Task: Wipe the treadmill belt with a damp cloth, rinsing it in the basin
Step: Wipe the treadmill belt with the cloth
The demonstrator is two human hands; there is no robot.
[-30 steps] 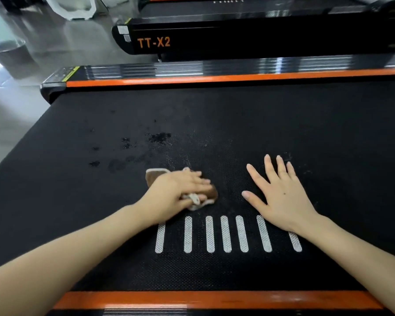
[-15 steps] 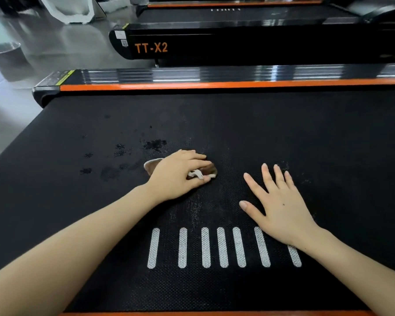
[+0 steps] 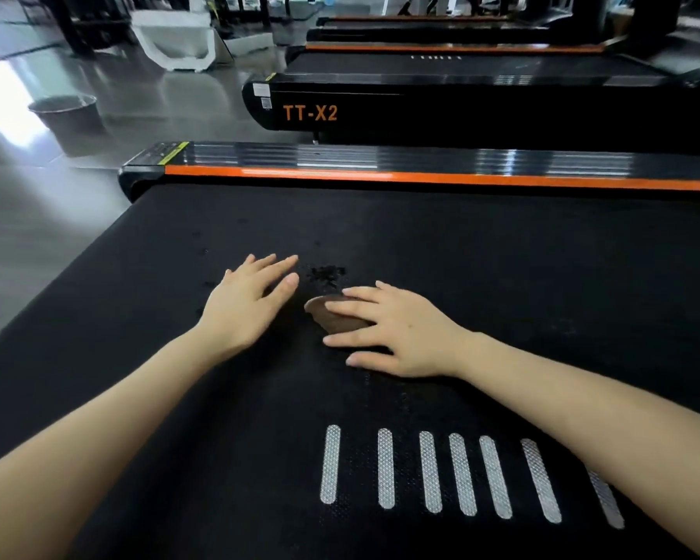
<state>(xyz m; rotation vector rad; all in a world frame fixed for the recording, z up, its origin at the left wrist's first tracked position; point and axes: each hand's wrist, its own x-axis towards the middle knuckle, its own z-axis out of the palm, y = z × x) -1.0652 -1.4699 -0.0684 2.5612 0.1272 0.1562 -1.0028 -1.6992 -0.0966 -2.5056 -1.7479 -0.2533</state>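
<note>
1. Our left hand (image 3: 251, 303) lies flat and empty on the treadmill belt (image 3: 502, 276), fingers straight.
2. Our right hand (image 3: 401, 329) presses the brown cloth (image 3: 338, 319) to the belt with spread, straight fingers, not curled round it. The cloth sits just on our side of the dark wet specks (image 3: 325, 272).
3. Held only by flat fingers, the cloth could slip free or bunch as we push, smearing the specks instead of lifting them.
4. The basin (image 3: 63, 111) stands on the floor, well apart to the left. A dripping cloth carried there could wet the floor.
</note>
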